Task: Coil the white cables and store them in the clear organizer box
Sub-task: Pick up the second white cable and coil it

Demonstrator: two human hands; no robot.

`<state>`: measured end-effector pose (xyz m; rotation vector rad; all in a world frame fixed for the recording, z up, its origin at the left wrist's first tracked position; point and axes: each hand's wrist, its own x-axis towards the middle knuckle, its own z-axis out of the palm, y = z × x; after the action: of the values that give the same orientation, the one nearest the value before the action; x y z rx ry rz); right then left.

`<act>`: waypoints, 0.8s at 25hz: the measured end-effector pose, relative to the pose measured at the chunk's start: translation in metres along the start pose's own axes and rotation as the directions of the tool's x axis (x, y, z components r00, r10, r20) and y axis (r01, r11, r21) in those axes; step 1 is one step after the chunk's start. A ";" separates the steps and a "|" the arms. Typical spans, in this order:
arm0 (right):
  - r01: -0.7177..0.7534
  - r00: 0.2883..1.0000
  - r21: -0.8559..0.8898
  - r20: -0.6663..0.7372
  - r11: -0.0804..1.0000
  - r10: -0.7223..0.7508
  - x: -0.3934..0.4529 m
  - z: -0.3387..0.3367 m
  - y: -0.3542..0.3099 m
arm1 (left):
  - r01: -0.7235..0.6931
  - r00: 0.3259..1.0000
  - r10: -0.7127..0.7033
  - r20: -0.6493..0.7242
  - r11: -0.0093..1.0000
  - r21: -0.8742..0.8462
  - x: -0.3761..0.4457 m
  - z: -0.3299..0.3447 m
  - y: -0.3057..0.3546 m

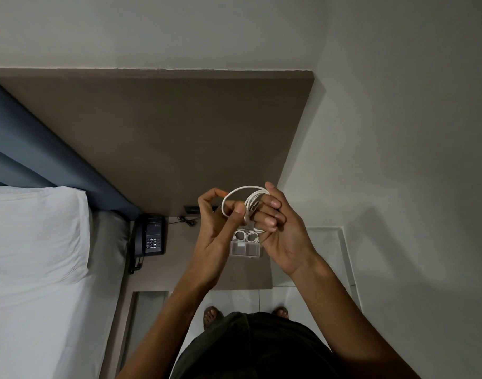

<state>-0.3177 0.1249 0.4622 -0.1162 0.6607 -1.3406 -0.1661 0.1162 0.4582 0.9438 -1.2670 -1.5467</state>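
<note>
A thin white cable wound into round loops (245,199) is up in the air, held between two bare hands. It hangs right above the small clear plastic organizer box (245,248). The right hand (282,231) has the loops wrapped around its fingers, and those fingers are curled in on the bunch. The left hand (220,222) pinches one loop of the cable between its thumb and fingers.

The clear box sits on a small brown bedside table (242,274), below the hands. It has little square spaces inside. Two small white cable coils (245,236) already lie side by side in the far spaces of the box. The near spaces look pale, and I cannot tell what is in them.

To the left of the box, on the same table, lies a black telephone with buttons (149,236). A thin black cord (188,221) lies near it, by the wall panel. Further left of the box is a bed with a white sheet (37,255). Behind the box stands a tall brown wall panel (166,127). Below the box, two feet in sandals (212,315) stand on the white tiled floor (267,296).
</note>
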 end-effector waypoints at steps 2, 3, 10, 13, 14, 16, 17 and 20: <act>0.006 1.000 -0.024 -0.017 1.000 -0.007 -0.002 0.001 -0.002 | -0.076 0.996 0.074 0.040 0.996 0.051 -0.002 0.001 0.004; 0.003 1.000 -0.035 -0.019 0.999 -0.004 -0.002 0.002 -0.003 | -0.113 0.992 0.107 0.062 0.989 0.098 -0.002 0.001 0.005; -0.017 1.000 -0.095 -0.012 0.995 0.016 -0.005 -0.003 -0.005 | -0.123 0.989 0.105 0.105 0.975 0.187 0.002 -0.001 0.002; -0.028 1.000 -0.106 -0.017 0.994 0.026 -0.006 -0.006 -0.003 | -0.106 0.993 0.088 0.081 0.961 0.256 0.003 -0.003 -0.002; -0.027 0.999 -0.100 -0.020 0.995 0.025 -0.006 -0.007 -0.002 | -0.136 0.990 0.116 0.082 0.941 0.310 0.003 -0.003 -0.002; -0.018 1.000 -0.085 -0.019 0.996 0.017 -0.006 -0.007 -0.002 | -0.213 0.977 0.197 0.082 0.886 0.411 0.004 -0.001 -0.003; -0.014 1.000 -0.086 -0.019 0.996 0.013 -0.006 -0.008 -0.002 | -0.244 0.969 0.232 0.082 0.863 0.443 0.004 -0.001 -0.004; -0.005 1.000 -0.114 -0.031 0.993 0.001 -0.006 -0.008 -0.004 | -0.274 0.961 0.255 0.103 0.854 0.442 0.007 -0.002 -0.007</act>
<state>-0.3257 0.1323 0.4594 -0.1872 0.7639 -1.3035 -0.1672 0.1090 0.4511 0.9744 -1.7550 -1.0756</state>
